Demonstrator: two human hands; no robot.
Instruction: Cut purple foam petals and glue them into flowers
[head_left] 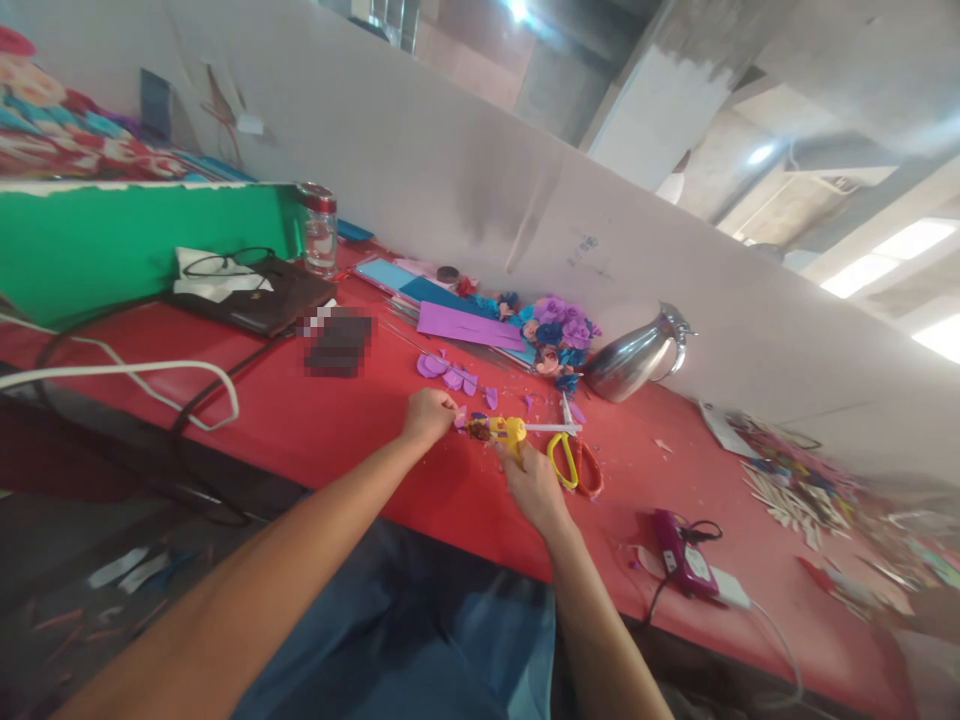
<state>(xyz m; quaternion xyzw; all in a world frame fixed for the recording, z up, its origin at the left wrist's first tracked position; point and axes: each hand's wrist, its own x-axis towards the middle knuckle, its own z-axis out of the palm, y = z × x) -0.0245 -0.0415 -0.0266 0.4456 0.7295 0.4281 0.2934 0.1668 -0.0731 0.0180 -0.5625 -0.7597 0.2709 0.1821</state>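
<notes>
My right hand (531,482) is wrapped round the handle of a yellow hot glue gun (508,430), with a white glue stick (553,428) jutting from its back end. The gun's brownish, stained nozzle points left. My left hand (430,416) is closed in a pinch on a small purple paper petal (460,417), close to the nozzle; whether they touch I cannot tell. Several loose purple petals (452,376) lie just beyond on the red table (360,430). Scissors (564,462) with yellow and orange handles rest right of the gun.
Paper flowers (559,325) and a purple paper sheet (469,326) lie at the back. A steel jug (634,358) stands right of them. A glass bottle (321,235), dark pouch (262,300) and white cable (172,368) are left. A purple power strip (684,553) sits near the front edge.
</notes>
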